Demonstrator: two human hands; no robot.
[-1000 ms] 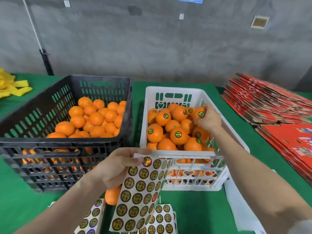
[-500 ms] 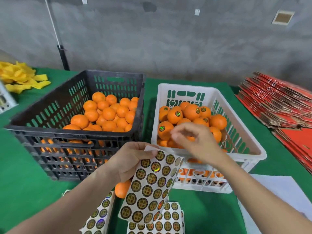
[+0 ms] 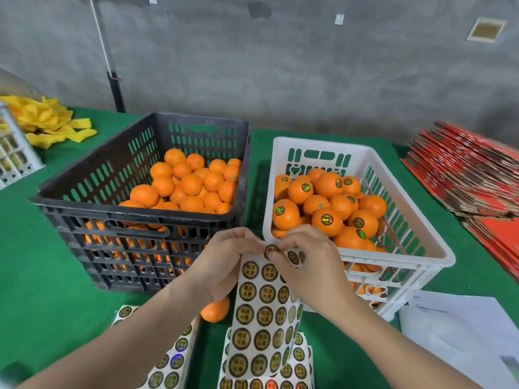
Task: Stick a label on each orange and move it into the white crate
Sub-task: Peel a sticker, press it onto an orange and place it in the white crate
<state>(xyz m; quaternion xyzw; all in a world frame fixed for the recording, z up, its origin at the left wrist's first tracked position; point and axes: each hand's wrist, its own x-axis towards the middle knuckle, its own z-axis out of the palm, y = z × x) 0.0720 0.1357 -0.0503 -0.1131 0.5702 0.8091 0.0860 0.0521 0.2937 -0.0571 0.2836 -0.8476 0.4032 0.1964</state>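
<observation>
My left hand [image 3: 222,265] grips the top edge of a label sheet [image 3: 262,318] covered with round gold-and-black stickers, and also holds an orange [image 3: 214,310] beneath its palm. My right hand [image 3: 306,265] pinches one sticker [image 3: 271,251] at the sheet's top row. Behind them, the black crate [image 3: 140,214] holds several unlabelled oranges [image 3: 191,183]. On the right, the white crate [image 3: 393,248] holds several labelled oranges [image 3: 327,220].
More label sheets [image 3: 168,360] lie on the green table [image 3: 42,290] near me. White papers [image 3: 460,332] lie at the right front. Red flat cartons [image 3: 471,169] are stacked far right. Yellow strips [image 3: 50,122] and a white rack [image 3: 14,153] sit far left.
My right hand has come back from the white crate, where it left an orange, to the top of the label sheet and now pinches a sticker. The left hand kept the sheet.
</observation>
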